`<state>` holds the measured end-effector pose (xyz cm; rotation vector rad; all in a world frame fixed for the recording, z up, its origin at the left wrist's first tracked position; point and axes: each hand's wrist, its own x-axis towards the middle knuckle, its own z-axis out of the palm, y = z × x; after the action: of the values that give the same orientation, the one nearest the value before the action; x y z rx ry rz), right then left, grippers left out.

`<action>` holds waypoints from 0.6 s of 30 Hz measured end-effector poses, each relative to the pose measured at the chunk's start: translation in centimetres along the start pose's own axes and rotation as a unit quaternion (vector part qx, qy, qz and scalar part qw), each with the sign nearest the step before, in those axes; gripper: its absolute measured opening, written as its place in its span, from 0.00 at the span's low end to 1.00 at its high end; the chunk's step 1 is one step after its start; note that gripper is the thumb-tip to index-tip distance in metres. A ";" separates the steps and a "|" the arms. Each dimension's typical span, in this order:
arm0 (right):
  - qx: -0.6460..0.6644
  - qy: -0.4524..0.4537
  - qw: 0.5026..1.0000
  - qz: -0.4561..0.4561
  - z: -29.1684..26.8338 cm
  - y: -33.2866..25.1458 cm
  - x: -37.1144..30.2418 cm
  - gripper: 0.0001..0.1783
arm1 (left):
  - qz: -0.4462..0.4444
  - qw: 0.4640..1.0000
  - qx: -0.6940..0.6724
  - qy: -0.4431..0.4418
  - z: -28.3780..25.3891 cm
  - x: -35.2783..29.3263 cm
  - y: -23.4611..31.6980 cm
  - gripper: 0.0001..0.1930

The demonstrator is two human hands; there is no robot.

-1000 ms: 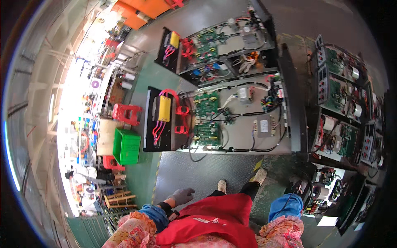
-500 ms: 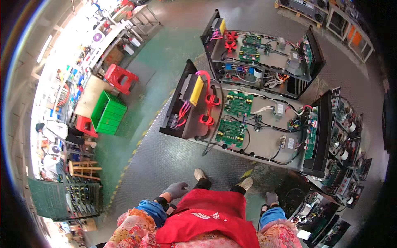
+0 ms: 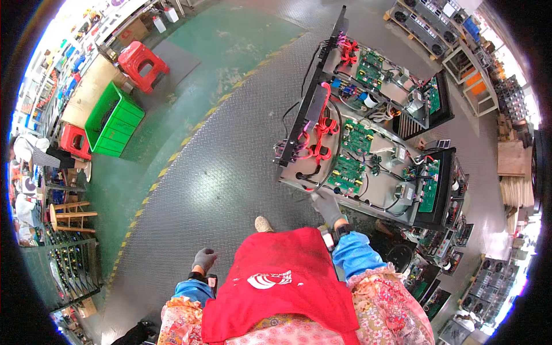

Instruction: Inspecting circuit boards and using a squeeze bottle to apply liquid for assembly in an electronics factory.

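Note:
My right hand [image 3: 326, 207], in a grey glove, reaches to the near edge of an open metal chassis [image 3: 384, 201], fingers stretched out. It seems to touch the edge close to a black cable [image 3: 339, 158]; contact is hard to make out. On the chassis sit green circuit boards [image 3: 348, 172], red ring-shaped coils with red wires [image 3: 328, 125] and a black upright panel [image 3: 305, 118]. My left hand [image 3: 204, 259], also gloved, hangs at my left side with loosely curled fingers and nothing visible in it. A red apron [image 3: 287, 253] covers my front.
A second open chassis [image 3: 397, 86] stands behind the first. More electronic units [image 3: 431, 282] lie at the right. Far left are a green crate [image 3: 115, 123], a red stool [image 3: 141, 64] and a wooden stool [image 3: 72, 217]. A yellow-striped line [image 3: 164, 172] edges the patterned metal floor [image 3: 213, 184].
I have stepped and turned beside the chassis, which sits further right in view. My right hand has come forward from my side to its edge. The left hand's fingers have curled in.

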<state>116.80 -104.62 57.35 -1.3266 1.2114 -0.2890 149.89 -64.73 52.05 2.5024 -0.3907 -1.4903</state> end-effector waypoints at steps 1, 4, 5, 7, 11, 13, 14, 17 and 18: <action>0.062 -0.001 0.998 0.015 1.1 -2.2 0.6 0.16 | -0.019 0.999 -0.045 -0.002 -0.4 0.6 -0.8 0.21; 0.162 0.038 0.985 0.052 3.2 -6.5 2.9 0.18 | -0.048 0.991 -0.125 0.006 -0.5 1.5 -1.9 0.20; 0.159 0.037 0.985 0.053 3.6 -7.5 3.9 0.18 | -0.045 0.992 -0.119 0.008 -0.4 1.7 -1.8 0.20; 0.147 0.094 0.983 0.051 4.5 -8.8 5.9 0.17 | -0.044 0.993 -0.113 0.013 0.2 1.7 -1.1 0.20; 0.236 0.066 0.968 0.053 5.6 -9.0 8.6 0.16 | 0.030 0.991 -0.129 0.005 1.5 1.7 1.8 0.20; 0.176 0.086 0.980 0.041 6.2 -8.4 10.1 0.12 | 0.046 0.994 -0.103 -0.015 1.6 1.1 3.5 0.20; 0.116 0.121 0.985 0.047 6.4 -7.9 10.7 0.10 | 0.069 0.994 -0.089 0.006 1.4 0.7 4.3 0.20; 0.056 0.110 0.992 -0.013 6.7 -6.7 11.5 0.10 | 0.034 0.999 -0.032 -0.015 0.8 -0.6 6.4 0.23; 0.035 0.114 0.993 0.005 6.6 -6.6 11.3 0.10 | 0.033 0.999 -0.021 -0.008 0.6 -0.8 7.0 0.23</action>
<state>129.67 -111.39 55.82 -1.2515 1.3844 -0.4823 148.17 -71.14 54.58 2.4226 -0.4343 -1.4778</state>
